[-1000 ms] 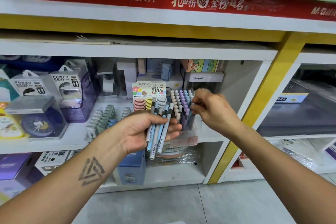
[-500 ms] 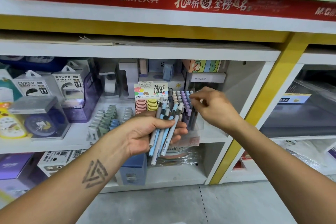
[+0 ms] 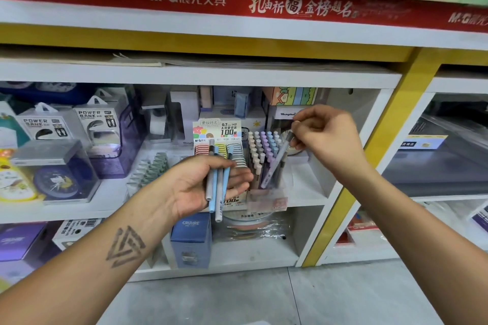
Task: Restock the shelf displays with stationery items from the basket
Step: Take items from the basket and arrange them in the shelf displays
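My left hand (image 3: 203,185) grips a small bunch of pastel pens (image 3: 216,187), blue and grey, in front of the middle shelf. My right hand (image 3: 324,137) pinches the top of one lilac pen (image 3: 276,163), which slants down with its tip at the clear pen display stand (image 3: 264,166). That stand holds several rows of upright pens with cream, purple and blue caps. A lead-refill display card (image 3: 217,132) stands just left of it. The basket is out of view.
Power bank boxes (image 3: 97,126) and a boxed clock (image 3: 58,177) fill the left of the white shelf (image 3: 311,192). A blue carton (image 3: 191,240) sits on the lower shelf. A yellow post (image 3: 390,140) divides off the right bay. Grey floor lies below.
My right hand has risen from the stand and now pinches a single lilac pen angled into it. The bunch in my left hand looks smaller.
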`<state>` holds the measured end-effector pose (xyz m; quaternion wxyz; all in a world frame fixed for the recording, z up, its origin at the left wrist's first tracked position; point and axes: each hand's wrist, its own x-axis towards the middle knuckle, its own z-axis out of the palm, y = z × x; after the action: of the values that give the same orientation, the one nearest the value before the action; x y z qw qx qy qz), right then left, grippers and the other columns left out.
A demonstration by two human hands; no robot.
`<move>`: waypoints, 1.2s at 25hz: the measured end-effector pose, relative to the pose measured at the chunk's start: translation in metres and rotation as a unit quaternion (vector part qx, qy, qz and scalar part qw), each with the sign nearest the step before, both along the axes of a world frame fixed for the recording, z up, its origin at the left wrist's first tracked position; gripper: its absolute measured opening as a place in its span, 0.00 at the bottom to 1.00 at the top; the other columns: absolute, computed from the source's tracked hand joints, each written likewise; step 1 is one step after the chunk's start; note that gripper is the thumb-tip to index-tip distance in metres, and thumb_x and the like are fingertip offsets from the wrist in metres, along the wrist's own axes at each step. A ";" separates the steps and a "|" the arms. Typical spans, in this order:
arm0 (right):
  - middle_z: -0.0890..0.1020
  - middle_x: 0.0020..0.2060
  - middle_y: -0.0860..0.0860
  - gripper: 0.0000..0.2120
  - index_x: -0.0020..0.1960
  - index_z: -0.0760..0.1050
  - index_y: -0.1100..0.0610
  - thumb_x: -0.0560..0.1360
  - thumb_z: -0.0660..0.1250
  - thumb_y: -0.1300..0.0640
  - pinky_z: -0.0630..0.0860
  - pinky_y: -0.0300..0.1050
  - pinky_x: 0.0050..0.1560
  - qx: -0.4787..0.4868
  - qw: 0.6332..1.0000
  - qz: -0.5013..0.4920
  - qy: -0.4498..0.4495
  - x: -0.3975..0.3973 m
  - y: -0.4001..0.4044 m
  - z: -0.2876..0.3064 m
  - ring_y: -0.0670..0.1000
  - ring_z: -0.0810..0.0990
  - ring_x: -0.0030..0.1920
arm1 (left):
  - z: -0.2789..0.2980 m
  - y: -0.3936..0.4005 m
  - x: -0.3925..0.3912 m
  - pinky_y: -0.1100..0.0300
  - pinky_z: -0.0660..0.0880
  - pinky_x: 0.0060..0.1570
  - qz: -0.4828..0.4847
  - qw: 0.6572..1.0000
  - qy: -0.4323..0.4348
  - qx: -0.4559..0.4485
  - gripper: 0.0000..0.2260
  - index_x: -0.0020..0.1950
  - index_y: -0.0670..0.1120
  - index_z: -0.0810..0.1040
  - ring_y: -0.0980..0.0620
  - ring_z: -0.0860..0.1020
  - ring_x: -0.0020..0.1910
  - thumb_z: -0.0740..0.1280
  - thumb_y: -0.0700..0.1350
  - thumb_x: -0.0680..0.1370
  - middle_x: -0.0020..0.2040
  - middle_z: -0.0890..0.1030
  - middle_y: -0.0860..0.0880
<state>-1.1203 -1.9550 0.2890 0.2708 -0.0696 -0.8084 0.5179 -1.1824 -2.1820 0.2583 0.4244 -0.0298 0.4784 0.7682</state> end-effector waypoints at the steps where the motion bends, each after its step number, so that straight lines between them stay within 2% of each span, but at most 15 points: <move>1: 0.84 0.34 0.53 0.05 0.48 0.79 0.57 0.77 0.69 0.65 0.85 0.49 0.41 0.080 0.997 -0.003 -0.006 0.000 0.000 -0.005 0.52 0.85 0.36 | -0.001 -0.001 -0.001 0.45 0.83 0.41 0.011 1.000 -0.002 -0.002 0.11 0.61 0.33 0.74 0.39 0.85 0.48 0.59 0.33 0.80 0.52 0.83 0.33; 4: 0.85 0.40 0.48 0.05 0.53 0.79 0.54 0.78 0.69 0.58 0.83 0.49 0.47 0.306 0.952 0.012 -0.014 0.001 -0.009 -0.022 0.47 0.84 0.41 | -0.003 -0.001 -0.001 0.42 0.82 0.46 -0.003 1.000 -0.005 -0.016 0.12 0.57 0.30 0.77 0.41 0.85 0.50 0.57 0.32 0.80 0.54 0.84 0.35; 6: 0.85 0.42 0.50 0.06 0.55 0.78 0.55 0.79 0.68 0.57 0.82 0.51 0.47 0.359 0.932 0.038 -0.002 -0.001 -0.012 -0.031 0.49 0.84 0.43 | -0.003 -0.001 0.002 0.39 0.79 0.49 -0.028 0.999 0.002 -0.031 0.13 0.51 0.31 0.83 0.41 0.84 0.52 0.58 0.33 0.80 0.55 0.84 0.36; 9: 0.85 0.43 0.52 0.06 0.56 0.77 0.55 0.80 0.66 0.56 0.81 0.55 0.46 0.391 0.919 0.054 -0.017 -0.003 -0.015 -0.039 0.53 0.84 0.45 | -0.001 0.000 0.005 0.39 0.80 0.48 -0.041 0.998 0.002 -0.037 0.13 0.52 0.32 0.83 0.41 0.84 0.52 0.59 0.34 0.81 0.55 0.83 0.36; 12: 0.85 0.41 0.51 0.04 0.53 0.78 0.56 0.79 0.68 0.58 0.81 0.55 0.46 0.364 0.928 0.083 -0.004 -0.001 -0.017 -0.038 0.52 0.84 0.44 | 0.000 0.000 0.007 0.41 0.80 0.47 -0.028 0.999 -0.005 -0.029 0.11 0.52 0.30 0.80 0.40 0.84 0.52 0.58 0.33 0.82 0.53 0.84 0.35; 15: 0.85 0.41 0.50 0.03 0.52 0.78 0.56 0.78 0.69 0.59 0.81 0.54 0.46 0.358 0.927 0.111 -0.004 0.000 -0.019 -0.036 0.51 0.84 0.43 | 0.001 0.001 0.010 0.42 0.81 0.44 -0.021 0.999 -0.006 -0.027 0.10 0.57 0.30 0.76 0.39 0.84 0.50 0.59 0.32 0.81 0.51 0.83 0.34; 19: 0.84 0.42 0.53 0.04 0.53 0.75 0.57 0.80 0.66 0.59 0.80 0.55 0.46 0.386 0.915 0.100 -0.066 -0.003 -0.020 -0.040 0.55 0.83 0.45 | 0.000 0.002 0.012 0.42 0.82 0.41 -0.028 0.999 -0.005 -0.018 0.07 0.56 0.33 0.77 0.38 0.85 0.46 0.63 0.32 0.80 0.47 0.82 0.34; 22: 0.84 0.44 0.54 0.07 0.50 0.82 0.59 0.80 0.67 0.58 0.77 0.53 0.49 0.441 0.891 0.078 -0.072 -0.008 -0.019 -0.039 0.55 0.81 0.46 | -0.001 0.001 0.012 0.43 0.83 0.42 -0.044 0.999 0.022 -0.011 0.08 0.57 0.35 0.78 0.39 0.85 0.45 0.65 0.31 0.78 0.42 0.83 0.36; 23: 0.85 0.45 0.52 0.08 0.51 0.84 0.58 0.80 0.67 0.57 0.77 0.50 0.50 0.415 0.905 0.069 -0.063 -0.009 -0.020 -0.037 0.52 0.81 0.47 | -0.001 0.001 0.012 0.43 0.83 0.42 -0.050 0.998 0.033 -0.009 0.10 0.58 0.35 0.78 0.39 0.85 0.47 0.65 0.31 0.77 0.42 0.83 0.36; 24: 0.86 0.45 0.49 0.08 0.53 0.84 0.56 0.80 0.68 0.55 0.78 0.45 0.47 0.338 0.937 0.063 -0.065 -0.009 -0.021 -0.033 0.49 0.82 0.46 | -0.001 0.001 0.013 0.43 0.83 0.42 -0.057 0.997 0.045 -0.008 0.11 0.59 0.35 0.77 0.38 0.85 0.48 0.66 0.31 0.76 0.43 0.83 0.36; 25: 0.86 0.43 0.46 0.09 0.56 0.84 0.54 0.79 0.68 0.52 0.77 0.40 0.42 0.220 0.969 0.070 -0.084 -0.008 -0.023 -0.030 0.46 0.82 0.43 | -0.002 0.002 0.014 0.44 0.83 0.42 -0.065 0.996 0.054 -0.008 0.12 0.59 0.35 0.77 0.38 0.84 0.48 0.67 0.30 0.76 0.44 0.83 0.36; 26: 0.86 0.40 0.46 0.10 0.57 0.83 0.53 0.78 0.70 0.51 0.75 0.36 0.36 0.090 0.985 0.095 -0.112 -0.007 -0.024 -0.028 0.45 0.82 0.38 | -0.002 0.003 0.016 0.45 0.83 0.41 -0.072 0.996 0.061 -0.009 0.13 0.59 0.35 0.77 0.37 0.84 0.49 0.68 0.30 0.75 0.44 0.83 0.35; 27: 0.86 0.36 0.47 0.10 0.56 0.82 0.55 0.77 0.72 0.52 0.73 0.35 0.31 -0.012 0.983 0.123 -0.132 -0.006 -0.027 -0.026 0.46 0.80 0.33 | -0.002 0.004 0.017 0.46 0.83 0.40 -0.079 0.995 0.064 -0.008 0.12 0.58 0.35 0.78 0.36 0.84 0.49 0.68 0.31 0.74 0.45 0.83 0.35; 28: 0.85 0.34 0.49 0.09 0.54 0.82 0.58 0.76 0.73 0.56 0.72 0.35 0.29 -0.071 0.977 0.143 -0.141 -0.006 -0.028 -0.025 0.47 0.78 0.30 | -0.002 0.005 0.018 0.46 0.83 0.40 -0.085 0.994 0.064 -0.004 0.12 0.57 0.35 0.78 0.36 0.84 0.50 0.68 0.31 0.74 0.47 0.83 0.34; 30: 0.84 0.32 0.54 0.05 0.51 0.81 0.63 0.75 0.73 0.64 0.72 0.36 0.28 -0.128 0.973 0.144 -0.129 -0.004 -0.027 -0.020 0.48 0.77 0.28 | -0.002 0.006 0.018 0.43 0.83 0.43 -0.090 0.994 0.056 0.008 0.12 0.59 0.34 0.78 0.34 0.83 0.52 0.66 0.31 0.76 0.51 0.83 0.33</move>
<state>-1.1245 -1.9824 0.2685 0.0752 -0.0524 -0.7653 0.6371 -1.1649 -2.1762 0.2568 0.4645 0.0596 0.4959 0.7313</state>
